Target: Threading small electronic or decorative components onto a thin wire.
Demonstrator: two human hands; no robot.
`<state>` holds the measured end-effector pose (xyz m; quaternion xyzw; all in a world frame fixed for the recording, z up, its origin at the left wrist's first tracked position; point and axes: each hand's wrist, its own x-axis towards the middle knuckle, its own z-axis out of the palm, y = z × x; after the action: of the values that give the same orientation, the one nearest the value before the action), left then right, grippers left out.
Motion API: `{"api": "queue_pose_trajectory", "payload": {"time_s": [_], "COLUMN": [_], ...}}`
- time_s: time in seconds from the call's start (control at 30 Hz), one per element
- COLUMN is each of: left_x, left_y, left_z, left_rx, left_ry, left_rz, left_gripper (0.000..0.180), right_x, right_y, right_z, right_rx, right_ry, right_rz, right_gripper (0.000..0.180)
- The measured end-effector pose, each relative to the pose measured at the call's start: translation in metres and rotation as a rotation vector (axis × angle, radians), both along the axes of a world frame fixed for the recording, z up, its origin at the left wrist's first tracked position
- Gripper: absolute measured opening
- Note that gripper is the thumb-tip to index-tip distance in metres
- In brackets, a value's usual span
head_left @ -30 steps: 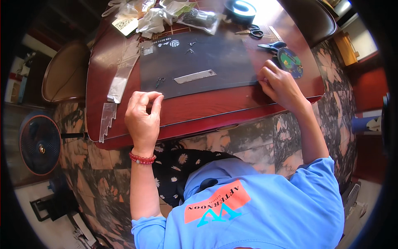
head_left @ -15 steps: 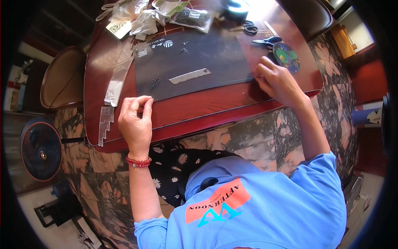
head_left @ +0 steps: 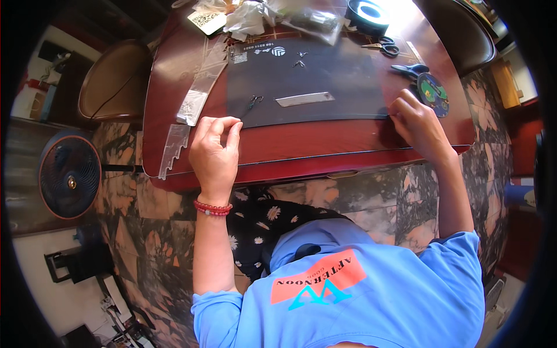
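A clear bag [head_left: 316, 26] at upper centre contains dark material; a clear sleeve [head_left: 204, 86] at left contains pale pieces. The dark mat [head_left: 342, 69] lies centrally: left grip [head_left: 216, 149], pinched narrow, near its lower-left corner; right grip [head_left: 419, 123], curled, tips hidden, near its lower-right. Held contents: cannot tell. A strip of table [head_left: 313, 140] fronts the mat.

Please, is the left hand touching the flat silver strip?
Apart: the head view shows dark mat surface between the left hand and the flat silver strip.
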<state>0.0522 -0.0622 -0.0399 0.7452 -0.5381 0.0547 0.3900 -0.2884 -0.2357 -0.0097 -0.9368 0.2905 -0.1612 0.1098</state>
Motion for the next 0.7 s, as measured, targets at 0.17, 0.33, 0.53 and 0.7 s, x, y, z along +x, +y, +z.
{"api": "queue_pose_trajectory", "payload": {"time_s": [0.17, 0.33, 0.53, 0.7], "left_x": [0.000, 0.003, 0.009, 0.016], "left_y": [0.002, 0.003, 0.007, 0.015], "left_z": [0.002, 0.002, 0.001, 0.004], "left_rx": [0.024, 0.000, 0.008, -0.022], "left_ry": [0.018, -0.057, -0.096, -0.172], "left_rz": [0.026, 0.022, 0.049, 0.158], "left_gripper": [0.007, 0.007, 0.007, 0.009], "right_x": [0.002, 0.002, 0.003, 0.003], "right_y": [0.003, 0.003, 0.004, 0.003], "right_z": [0.003, 0.003, 0.003, 0.002], "right_rx": [0.000, -0.010, 0.014, 0.027], "right_ry": [0.014, 0.018, 0.014, 0.001], "right_rz": [-0.011, -0.009, -0.024, -0.037], "right_gripper": [0.015, 0.016, 0.014, 0.013]}}
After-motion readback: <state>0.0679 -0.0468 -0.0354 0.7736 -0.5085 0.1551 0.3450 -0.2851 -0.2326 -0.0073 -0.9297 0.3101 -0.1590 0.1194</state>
